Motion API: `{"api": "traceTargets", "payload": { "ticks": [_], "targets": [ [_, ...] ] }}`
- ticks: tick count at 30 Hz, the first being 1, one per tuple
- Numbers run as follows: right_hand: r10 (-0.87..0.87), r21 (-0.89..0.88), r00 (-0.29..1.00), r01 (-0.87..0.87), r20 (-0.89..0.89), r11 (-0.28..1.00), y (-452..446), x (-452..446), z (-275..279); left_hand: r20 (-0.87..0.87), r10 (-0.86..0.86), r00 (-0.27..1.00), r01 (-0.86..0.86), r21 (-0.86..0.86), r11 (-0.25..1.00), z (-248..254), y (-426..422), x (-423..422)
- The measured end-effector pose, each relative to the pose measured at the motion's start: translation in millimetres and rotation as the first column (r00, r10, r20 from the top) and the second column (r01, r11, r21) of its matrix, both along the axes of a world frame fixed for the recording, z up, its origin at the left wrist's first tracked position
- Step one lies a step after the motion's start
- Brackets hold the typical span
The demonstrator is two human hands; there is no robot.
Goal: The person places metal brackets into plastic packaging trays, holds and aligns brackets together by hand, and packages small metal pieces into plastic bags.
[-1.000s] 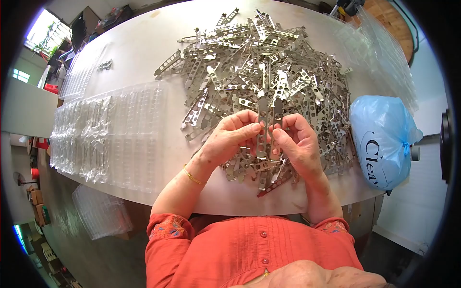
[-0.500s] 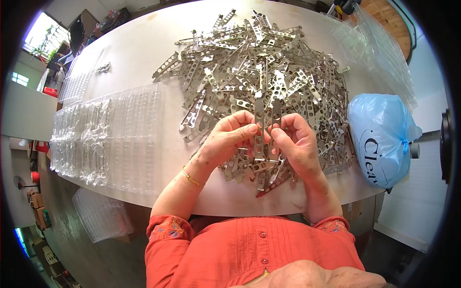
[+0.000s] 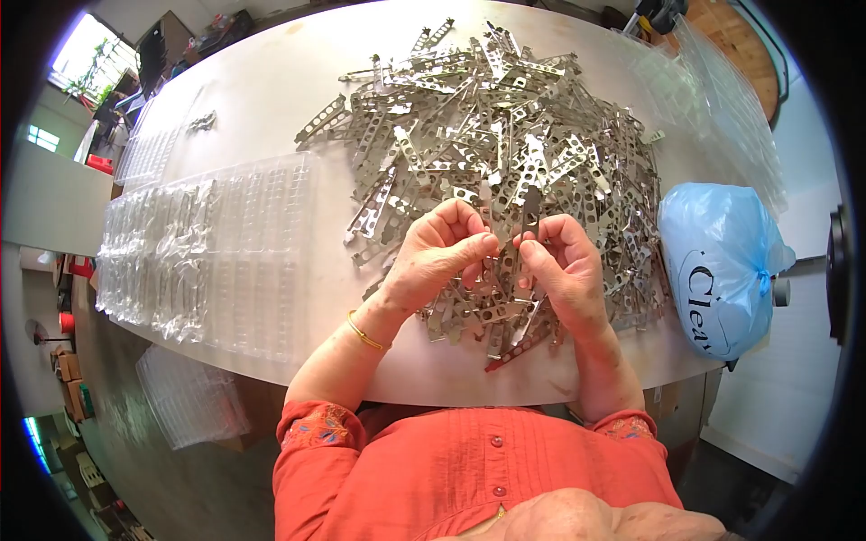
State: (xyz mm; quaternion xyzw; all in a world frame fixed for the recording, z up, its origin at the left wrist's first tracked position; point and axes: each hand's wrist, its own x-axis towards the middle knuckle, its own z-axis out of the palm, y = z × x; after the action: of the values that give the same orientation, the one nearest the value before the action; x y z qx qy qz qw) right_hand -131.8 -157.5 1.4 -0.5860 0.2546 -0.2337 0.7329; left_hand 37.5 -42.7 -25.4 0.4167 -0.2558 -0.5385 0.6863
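Observation:
A large heap of perforated metal strips (image 3: 505, 117), thin and silvery with rows of round holes, lies in front of me. Over its near side, my left hand (image 3: 446, 248) pinches a metal strip between thumb and fingers; it appears turned nearly edge-on, so little of it shows. Close beside it, my right hand (image 3: 566, 270) grips another metal strip (image 3: 531, 203), whose dark upper end stands up above the fingertips. The lower parts of both strips are hard to separate from the heap behind them.
On the left lies a clear plastic tray (image 3: 262, 252), its left part filled with wrapped pieces. Another clear tray (image 3: 194, 397) sits below the table edge. A tied blue bag (image 3: 722, 261) stands at the right, with clear plastic sheets (image 3: 726, 108) behind it.
The strip in my left hand, flat-on and plainly visible before, now shows only narrowly. The right-hand strip remains held. My view has shifted slightly.

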Motion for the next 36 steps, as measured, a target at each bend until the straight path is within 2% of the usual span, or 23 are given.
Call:
{"api": "traceTargets", "payload": {
  "ticks": [6,11,15,18,24,30,36],
  "targets": [
    [0.018,-0.006,1.0,-0.018,0.016,1.0,0,0,0,0.034,0.007,0.999,-0.008,0.03,1.0,1,0,1],
    [0.035,-0.003,0.999,-0.035,0.009,0.999,-1,-2,0,-0.038,0.01,0.999,-0.011,-0.045,0.999,3,-1,1],
    [0.038,-0.028,0.998,-0.037,0.039,0.999,-2,-2,-2,-0.047,-0.013,0.999,0.012,-0.016,1.0,0,-1,-1],
    [0.039,-0.023,0.999,-0.039,0.029,0.999,0,-3,1,-0.01,-0.032,0.999,0.031,-0.022,0.999,-5,-1,0],
    [0.052,-0.083,0.998,-0.05,0.025,0.995,-3,-5,-2,-0.082,-0.079,0.993,0.081,0.016,0.997,0,-1,-3],
    [0.066,-0.011,0.997,-0.067,-0.027,0.998,3,-3,12,-0.127,-0.104,0.986,0.106,0.008,0.994,-3,-1,-3],
    [0.066,-0.027,0.997,-0.067,-0.038,0.997,3,-3,5,-0.159,-0.139,0.977,0.141,0.002,0.99,-3,-1,-4]
  ]
}}
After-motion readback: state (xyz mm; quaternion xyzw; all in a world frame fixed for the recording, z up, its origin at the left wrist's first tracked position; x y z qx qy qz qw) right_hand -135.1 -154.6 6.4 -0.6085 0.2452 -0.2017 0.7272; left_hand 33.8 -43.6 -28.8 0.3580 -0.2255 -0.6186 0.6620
